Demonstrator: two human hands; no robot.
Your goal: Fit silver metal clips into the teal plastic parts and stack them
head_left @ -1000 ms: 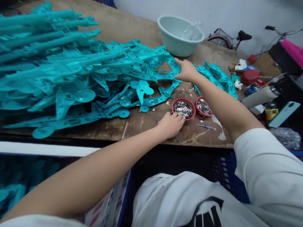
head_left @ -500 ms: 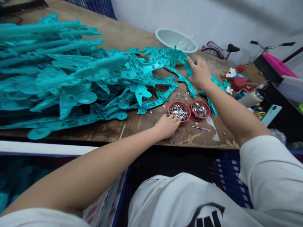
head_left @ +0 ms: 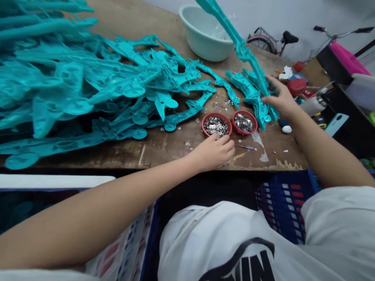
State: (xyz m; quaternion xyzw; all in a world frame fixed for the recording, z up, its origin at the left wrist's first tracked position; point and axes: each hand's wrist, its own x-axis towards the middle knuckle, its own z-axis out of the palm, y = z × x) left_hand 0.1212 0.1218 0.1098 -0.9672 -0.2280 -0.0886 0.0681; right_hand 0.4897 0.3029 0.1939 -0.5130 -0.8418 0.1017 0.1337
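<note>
My right hand [head_left: 279, 96] grips one end of a long turquoise plastic part [head_left: 244, 50], which slants up and left past the bowl. Below it lie several similar turquoise pieces [head_left: 249, 88]. My left hand [head_left: 215, 153] rests by the front edge of a red basket [head_left: 217, 116] full of small metal clips. Its fingers are curled together, and whatever they hold is hidden. A second red basket [head_left: 255, 117] of metal clips stands just to the right. In front of the baskets lies a thin pick-like tool [head_left: 247, 148], near my left fingertips.
A big tangled pile of turquoise plastic parts [head_left: 88, 86] covers the left of the wooden table [head_left: 172, 150]. A pale green bowl [head_left: 202, 41] stands at the back. Bottle [head_left: 315, 103], phone [head_left: 336, 125] and clutter crowd the right. Blue crates [head_left: 281, 207] sit below the table edge.
My right hand has moved right and down, pulling the long turquoise part away from the pile and lifting its far end. My left hand has shifted slightly right, off the basket's rim.
</note>
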